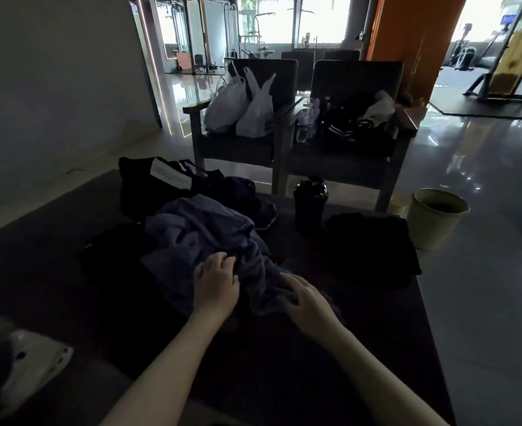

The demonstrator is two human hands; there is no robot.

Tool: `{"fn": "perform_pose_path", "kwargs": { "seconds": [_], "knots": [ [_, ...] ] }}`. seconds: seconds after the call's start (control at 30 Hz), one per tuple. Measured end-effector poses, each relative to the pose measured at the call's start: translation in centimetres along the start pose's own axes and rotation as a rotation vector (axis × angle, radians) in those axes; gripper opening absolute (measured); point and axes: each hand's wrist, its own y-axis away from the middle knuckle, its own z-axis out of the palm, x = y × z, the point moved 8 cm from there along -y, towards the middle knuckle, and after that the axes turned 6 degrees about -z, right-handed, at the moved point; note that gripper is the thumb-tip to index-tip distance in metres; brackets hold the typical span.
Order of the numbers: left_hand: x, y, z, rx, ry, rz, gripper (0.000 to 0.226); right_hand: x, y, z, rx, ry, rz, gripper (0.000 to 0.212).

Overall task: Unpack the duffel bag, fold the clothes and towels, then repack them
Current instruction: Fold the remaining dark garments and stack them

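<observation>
Crumpled blue-grey cloth (198,232), heaped near the middle of the dark desk (284,364), directly in front of the person. Both bare forearms reach in from the lower edge.

The left hand (215,284) lies on the near side of the heap, palm down, its fingers (222,258) bent at the knuckles and dug into the fabric, gathering it. The right hand (307,298) is just beside it at the heap's near right edge, fingers curled round a fold of the same cloth. The two hands are close together but apart.

Behind the heap, touching its far side, slumps the black duffel bag (149,186), with a pale label (170,175) on its upper face. More dark fabric lies under and left of the cloth, and its shape is lost in shadow.

To the right of the heap, apart from it, a flat folded black garment (373,247) lies near the desk's right edge. A black bottle (311,201) stands upright between this garment and the bag.

Beyond the desk stand two armchairs side by side. The left chair (238,149) holds white plastic bags (244,109), and the right chair (358,75) holds a pile of dark clothes (352,124). A pale bin (435,219) stands on the glossy floor beside the desk's far right corner. A white object (32,367), not identifiable, sits at lower left.
</observation>
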Motion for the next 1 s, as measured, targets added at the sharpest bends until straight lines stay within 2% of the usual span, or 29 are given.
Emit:
{"fn": "perform_pose_path", "kwargs": {
  "seconds": [0.13,0.3,0.37,0.43,0.57,0.63,0.73,0.83,1.0],
  "knots": [
    [-7.6,0.0,-2.3,0.023,-0.049,-0.311,0.054,-3.1,-0.7,2.6,-0.072,0.000,-0.041,0.054],
    [-15.7,1.3,-1.7,-0.157,0.127,-0.630,0.059,-6.6,-2.0,5.8,-0.137,0.015,-0.097,0.057],
    [-17.0,1.6,-1.4,-0.207,0.156,-0.622,0.053,-8.0,-2.6,7.4,-0.194,0.035,-0.116,0.058],
    [-17.8,1.8,-2.0,-0.188,0.119,-0.608,0.049,-9.3,-3.0,9.0,-0.241,0.061,-0.142,0.059],
    [-19.8,2.5,-2.2,-0.240,0.101,-0.711,0.056,-11.9,-3.0,11.7,-0.308,0.202,-0.264,0.068],
    [-20.8,2.9,-1.7,-0.296,0.205,-0.759,0.049,-13.0,-2.4,13.4,-0.379,0.320,-0.321,0.074],
    [-21.6,3.1,-1.6,-0.299,0.413,-0.743,0.015,-13.5,-1.5,15.9,-0.463,0.406,-0.324,0.097],
    [-21.3,2.6,-2.4,-0.278,0.609,-0.682,0.008,-13.9,-1.4,17.2,-0.441,0.417,-0.274,0.113],
    [-19.1,2.3,-5.0,-0.279,1.077,-0.663,0.014,-15.6,-2.2,16.6,-0.253,0.249,-0.159,0.119]
  ]
}}
